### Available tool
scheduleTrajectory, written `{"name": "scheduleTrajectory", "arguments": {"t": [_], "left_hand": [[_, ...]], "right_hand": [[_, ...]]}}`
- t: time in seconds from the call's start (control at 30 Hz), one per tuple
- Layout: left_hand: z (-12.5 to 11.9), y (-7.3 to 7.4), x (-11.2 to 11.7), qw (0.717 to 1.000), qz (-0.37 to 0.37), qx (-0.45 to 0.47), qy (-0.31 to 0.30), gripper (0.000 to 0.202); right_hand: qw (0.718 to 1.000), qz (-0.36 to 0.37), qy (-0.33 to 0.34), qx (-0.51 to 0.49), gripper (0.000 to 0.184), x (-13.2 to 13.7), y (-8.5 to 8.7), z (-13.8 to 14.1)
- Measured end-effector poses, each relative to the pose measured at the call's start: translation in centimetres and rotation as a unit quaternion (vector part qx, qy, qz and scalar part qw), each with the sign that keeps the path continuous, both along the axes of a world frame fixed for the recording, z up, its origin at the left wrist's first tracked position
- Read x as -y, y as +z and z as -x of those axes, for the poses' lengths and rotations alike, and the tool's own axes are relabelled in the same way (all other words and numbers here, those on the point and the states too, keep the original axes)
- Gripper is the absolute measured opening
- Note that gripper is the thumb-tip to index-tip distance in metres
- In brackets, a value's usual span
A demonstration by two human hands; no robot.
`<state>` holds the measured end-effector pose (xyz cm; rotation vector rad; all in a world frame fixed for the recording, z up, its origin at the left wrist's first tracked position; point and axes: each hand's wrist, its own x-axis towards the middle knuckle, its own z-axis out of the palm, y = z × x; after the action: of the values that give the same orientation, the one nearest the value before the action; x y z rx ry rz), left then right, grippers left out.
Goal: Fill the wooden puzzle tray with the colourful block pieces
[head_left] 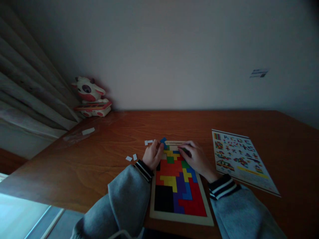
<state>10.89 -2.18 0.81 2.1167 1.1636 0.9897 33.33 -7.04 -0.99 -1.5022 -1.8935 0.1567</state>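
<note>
In the head view, a wooden puzzle board (179, 219) lay flat on the brown table (94, 166), close to the person's body, its tray mostly filled with red, yellow, blue, purple and green blocks and one black patch at the near left corner. The left hand (153, 155), coming out of a grey sleeve with a striped cuff, was at the board's far left corner, its fingertips closed on a small blue piece (163, 140) held tilted just above the frame's edge. The right hand (196, 158) rested on the far end of the board with its fingers curled over a dark green block (184, 151); whether it gripped that block or only pressed on it could not be told. A few small white tabs (131, 158) lay on the table just left of the left hand. A printed pattern sheet (240, 161) lay to the right of the board, apart from it. A red-and-white toy cow (91, 96) stood in the far left corner by the curtain (27, 96).
</note>
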Motion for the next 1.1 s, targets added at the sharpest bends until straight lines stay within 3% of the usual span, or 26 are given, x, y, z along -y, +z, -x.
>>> {"name": "scheduleTrajectory", "arguments": {"t": [0.17,0.4,0.7,0.93,1.03,1.1], "left_hand": [[0.5,0.7,-0.2,0.997,-0.037,-0.064,-0.007,0.021],[0.7,0.2,-0.7,0.986,-0.088,-0.135,-0.044,0.019],[0.5,0.4,-0.4,0.982,-0.086,-0.168,-0.016,0.017],[0.6,0.0,-0.4,0.995,-0.047,-0.091,0.007,0.020],[0.5,0.0,-0.4,0.999,-0.024,-0.027,0.015,0.021],[0.4,-0.1,-0.5,1.000,-0.002,0.017,0.014,0.021]], "right_hand": [[1.000,0.014,0.002,0.018,0.023,-0.2,0.6,0.9],[0.991,0.084,-0.021,0.102,0.022,-1.3,2.5,3.6],[0.980,0.161,-0.048,0.106,0.030,-3.1,3.1,4.8],[0.988,0.148,0.013,0.049,0.026,-3.4,3.1,3.8],[0.985,0.150,0.047,-0.074,0.029,-3.0,3.2,2.3],[0.975,0.144,0.028,-0.164,0.034,-2.8,3.0,1.1]]}}
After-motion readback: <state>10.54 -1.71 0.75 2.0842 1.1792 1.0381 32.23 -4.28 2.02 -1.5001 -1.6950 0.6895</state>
